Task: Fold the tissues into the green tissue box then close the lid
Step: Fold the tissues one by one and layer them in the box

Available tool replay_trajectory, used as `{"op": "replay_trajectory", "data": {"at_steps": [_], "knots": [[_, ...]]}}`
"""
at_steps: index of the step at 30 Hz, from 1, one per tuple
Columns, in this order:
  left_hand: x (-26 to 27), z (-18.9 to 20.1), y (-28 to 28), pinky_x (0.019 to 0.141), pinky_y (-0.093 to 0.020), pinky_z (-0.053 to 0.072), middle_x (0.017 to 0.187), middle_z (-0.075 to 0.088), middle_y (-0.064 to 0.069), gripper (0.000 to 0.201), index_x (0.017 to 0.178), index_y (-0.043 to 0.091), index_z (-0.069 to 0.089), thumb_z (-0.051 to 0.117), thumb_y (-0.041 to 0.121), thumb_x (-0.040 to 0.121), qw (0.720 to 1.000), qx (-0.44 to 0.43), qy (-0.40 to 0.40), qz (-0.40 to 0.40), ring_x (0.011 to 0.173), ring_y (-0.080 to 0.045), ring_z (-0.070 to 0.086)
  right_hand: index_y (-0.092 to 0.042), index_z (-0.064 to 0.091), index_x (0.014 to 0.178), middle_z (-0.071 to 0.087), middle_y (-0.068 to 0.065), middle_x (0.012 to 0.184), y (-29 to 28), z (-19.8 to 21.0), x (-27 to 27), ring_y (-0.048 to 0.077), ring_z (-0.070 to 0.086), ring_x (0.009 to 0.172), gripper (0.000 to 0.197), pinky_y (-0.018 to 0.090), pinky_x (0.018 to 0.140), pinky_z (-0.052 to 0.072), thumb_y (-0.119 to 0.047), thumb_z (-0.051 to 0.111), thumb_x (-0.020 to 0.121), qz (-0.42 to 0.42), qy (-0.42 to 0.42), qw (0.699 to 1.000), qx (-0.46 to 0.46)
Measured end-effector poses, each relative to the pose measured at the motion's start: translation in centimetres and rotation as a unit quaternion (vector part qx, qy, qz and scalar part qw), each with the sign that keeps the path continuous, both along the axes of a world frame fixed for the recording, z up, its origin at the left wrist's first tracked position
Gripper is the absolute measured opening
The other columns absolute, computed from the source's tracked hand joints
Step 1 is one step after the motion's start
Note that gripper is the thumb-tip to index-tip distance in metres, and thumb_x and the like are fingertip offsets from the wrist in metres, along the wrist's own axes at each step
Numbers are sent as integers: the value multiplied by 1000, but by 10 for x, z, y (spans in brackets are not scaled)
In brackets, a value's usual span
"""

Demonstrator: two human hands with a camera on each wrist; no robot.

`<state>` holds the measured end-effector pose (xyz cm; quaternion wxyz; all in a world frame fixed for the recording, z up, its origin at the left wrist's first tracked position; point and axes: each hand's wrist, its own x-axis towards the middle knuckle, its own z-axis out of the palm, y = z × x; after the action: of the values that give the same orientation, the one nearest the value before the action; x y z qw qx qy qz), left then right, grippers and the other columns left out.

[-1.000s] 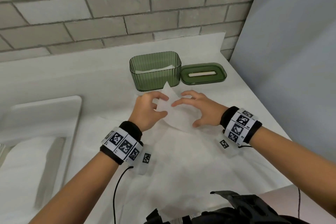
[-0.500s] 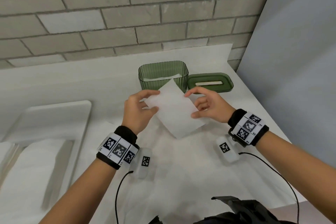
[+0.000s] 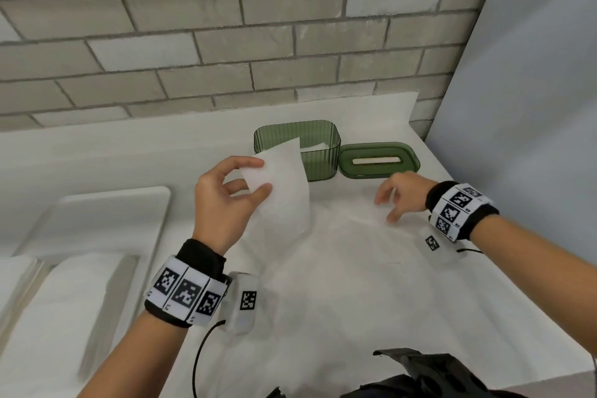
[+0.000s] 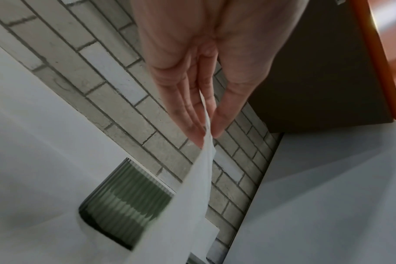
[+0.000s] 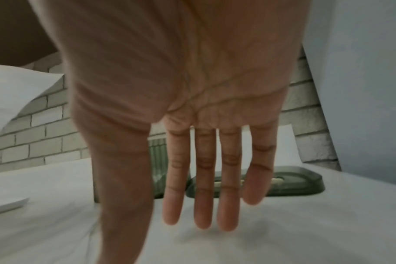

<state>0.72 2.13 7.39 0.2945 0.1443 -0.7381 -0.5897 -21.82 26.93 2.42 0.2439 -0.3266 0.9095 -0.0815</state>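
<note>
Your left hand [image 3: 226, 200] pinches a folded white tissue [image 3: 284, 191] at its left edge, thumb on the near face and fingers [image 4: 188, 114] behind it, as the left wrist view shows: the fingers lie nearly straight and pressed together, with the tissue's edge caught between them and the thumb. The tissue hangs down from that pinch, lifted off the counter, and its upper corner overlaps the front left of the green tissue box [image 3: 318, 152] in the head view.

Your right hand [image 3: 403, 195] holds nothing. Its fingers [image 5: 203, 187] are spread and straight, palm down, low over the white sheet [image 3: 339, 268] that covers the counter; whether the fingertips touch the sheet cannot be told.

The box stands open at the back of the counter, near the brick wall [image 3: 226, 42], with white tissue visible inside against its far right side. Its lid [image 3: 379, 160] lies flat just beside the box on the right, slot facing up, just beyond your right hand.

To the right, a plain grey panel [image 3: 533, 107] rises close past the lid and the counter's edge. To the left, a white tray [image 3: 97, 223] sits well apart from the box, and the stretch of sheet between your two hands is open. A dark object [image 3: 429, 375] shows at the bottom edge of the head view.
</note>
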Motion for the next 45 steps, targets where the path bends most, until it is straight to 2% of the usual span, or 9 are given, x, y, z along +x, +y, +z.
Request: {"op": "replay_trajectory", "data": {"at_steps": [8,12,23,26,29,32,36,40,45], "knots": [[-2,-7,-5,61,-19,53,102,67,10,31,95,13,69,75,-8,74,999,-17,-27,-14,71,-6,69,-24,57,123,55,-2,116,-13,-27,15,13,50,99,71,28,89,45,-43,86,60,0,55,998,43],[-7,-13,-5,63,-19,53,97,68,14,28,94,11,70,75,-9,74,999,-23,-31,-23,70,-5,69,-22,61,116,57,1,117,-19,-32,20,21,55,107,51,30,90,48,-36,76,69,-9,113,992,50],[-34,-11,-12,66,-12,48,104,70,8,29,93,20,76,77,-2,74,998,-45,-43,-22,64,2,58,-26,67,76,67,-7,77,-21,7,19,18,63,78,9,26,68,48,-33,72,74,-117,168,973,-103],[-46,-3,-14,65,-27,56,103,71,8,29,93,22,76,76,-1,74,997,-52,-54,-24,63,-16,58,-23,61,62,66,-9,60,-26,34,25,11,63,61,22,27,67,52,-30,81,69,-103,120,962,-221],[-54,3,-12,67,-30,60,106,71,8,29,94,19,75,76,-2,75,997,-51,-51,-38,67,-25,67,-18,58,63,59,-10,51,-32,64,41,8,52,48,26,23,64,46,-12,83,68,-62,50,944,-321],[-58,7,-9,58,-21,54,111,69,5,31,99,15,74,74,-5,76,996,-44,-47,-55,59,-9,67,-15,63,81,63,-5,60,-37,93,62,10,50,52,28,17,59,45,-3,84,68,-2,-36,923,-383],[-59,6,-7,56,-37,54,98,72,9,29,100,13,74,73,-6,78,997,-7,-29,-67,61,-20,69,-8,71,94,74,6,84,-38,114,78,16,68,72,29,21,69,56,-3,80,67,37,-133,860,-492],[-59,8,-4,63,-31,55,100,73,-3,27,97,12,73,62,-9,86,994,71,21,-77,71,-16,70,-4,73,95,76,8,92,-44,106,77,19,73,83,25,26,73,58,-8,73,71,-43,-153,778,-607],[-53,19,2,64,-27,55,94,74,-7,19,98,1,71,52,4,96,976,179,58,-105,78,-18,71,-2,72,83,75,13,84,-57,83,72,19,72,75,20,27,68,58,-16,77,70,-139,-155,767,-607]]}}
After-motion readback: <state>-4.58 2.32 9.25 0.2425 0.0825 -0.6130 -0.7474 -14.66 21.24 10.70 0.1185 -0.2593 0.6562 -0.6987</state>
